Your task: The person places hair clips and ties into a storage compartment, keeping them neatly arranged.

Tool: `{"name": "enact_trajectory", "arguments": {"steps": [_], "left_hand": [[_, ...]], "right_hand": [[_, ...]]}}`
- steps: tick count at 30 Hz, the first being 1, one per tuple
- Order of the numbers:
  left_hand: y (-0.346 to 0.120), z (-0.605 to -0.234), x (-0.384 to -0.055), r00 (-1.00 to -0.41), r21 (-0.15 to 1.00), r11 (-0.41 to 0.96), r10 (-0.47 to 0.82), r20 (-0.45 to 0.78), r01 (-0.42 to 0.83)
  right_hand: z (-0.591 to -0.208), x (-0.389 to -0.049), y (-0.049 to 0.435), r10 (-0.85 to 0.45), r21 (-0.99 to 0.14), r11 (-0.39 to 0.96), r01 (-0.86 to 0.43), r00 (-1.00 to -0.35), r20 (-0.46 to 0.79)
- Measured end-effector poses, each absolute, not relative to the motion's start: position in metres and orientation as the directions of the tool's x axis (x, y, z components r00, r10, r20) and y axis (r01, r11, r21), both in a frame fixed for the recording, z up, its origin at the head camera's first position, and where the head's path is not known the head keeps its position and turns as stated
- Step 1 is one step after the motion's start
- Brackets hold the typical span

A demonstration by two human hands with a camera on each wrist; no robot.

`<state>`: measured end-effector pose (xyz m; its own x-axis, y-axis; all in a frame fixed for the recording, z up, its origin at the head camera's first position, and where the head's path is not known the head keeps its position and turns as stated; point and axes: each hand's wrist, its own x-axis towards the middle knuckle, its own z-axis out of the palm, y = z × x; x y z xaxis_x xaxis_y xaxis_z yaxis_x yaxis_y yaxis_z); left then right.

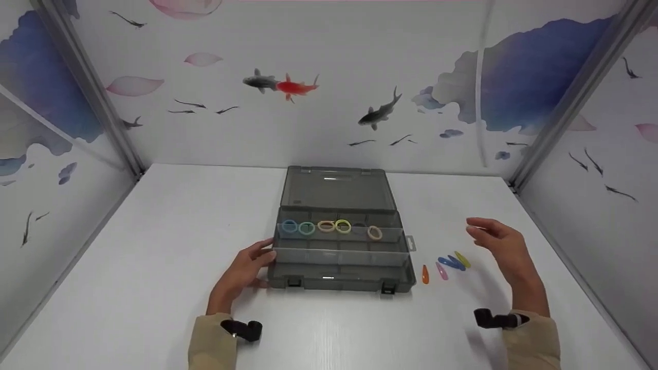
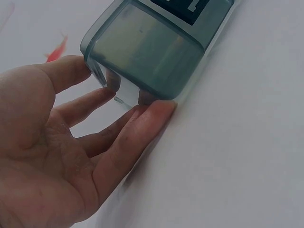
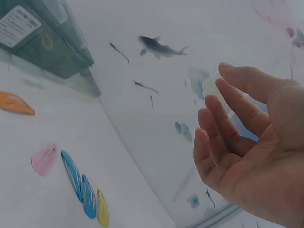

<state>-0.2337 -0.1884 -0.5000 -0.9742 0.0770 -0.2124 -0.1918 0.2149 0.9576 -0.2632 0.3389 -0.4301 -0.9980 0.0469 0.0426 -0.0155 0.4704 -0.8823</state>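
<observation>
A grey see-through plastic storage box [image 1: 339, 284] with its lid [image 1: 336, 190] raised stands in front of me. My left hand [image 1: 243, 267] grips its left side, thumb at the upper edge and fingers spread along the side wall; in the left wrist view, the fingertips [image 2: 161, 107] meet the box corner. Over the table at the right, my right hand [image 1: 501, 246] is raised, holding nothing, its fingers loosely bent. Nearby lie snap hair clips: an orange clip [image 1: 425, 274], a pink clip [image 1: 442, 271], two blue clips [image 1: 451, 262] and a yellow clip [image 1: 463, 258].
Coloured hair ties, such as a yellow hair tie [image 1: 343, 226] and a blue hair tie [image 1: 290, 226], stand in a row at the box's back section. Clear dividers [image 1: 339, 256] cross the box. A white wall [image 1: 329, 133] with painted fish closes the table's back.
</observation>
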Motion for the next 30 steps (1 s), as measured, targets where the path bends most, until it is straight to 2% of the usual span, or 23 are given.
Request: {"name": "enact_trajectory", "arguments": {"steps": [7, 13, 19, 30], "left_hand": [[-0.184, -0.500, -0.234, -0.974, 0.959, 0.210, 0.075, -0.212, -0.192], [-0.188, -0.497, -0.231, -0.973, 0.958, 0.211, 0.080, -0.216, -0.196], [-0.188, -0.498, -0.231, -0.972, 0.953, 0.218, 0.053, -0.227, -0.211], [-0.187, -0.499, -0.233, -0.970, 0.949, 0.225, 0.050, -0.236, -0.220]], "right_hand": [[-0.440, -0.260, 0.367, 0.088, -0.901, 0.424, 0.089, -0.994, -0.057], [-0.456, -0.264, 0.378, 0.072, -0.837, 0.508, 0.202, -0.979, -0.192], [-0.470, -0.267, 0.378, 0.066, -0.798, 0.521, 0.304, -0.946, -0.317], [-0.477, -0.271, 0.366, 0.077, -0.755, 0.564, 0.334, -0.932, -0.355]]}}
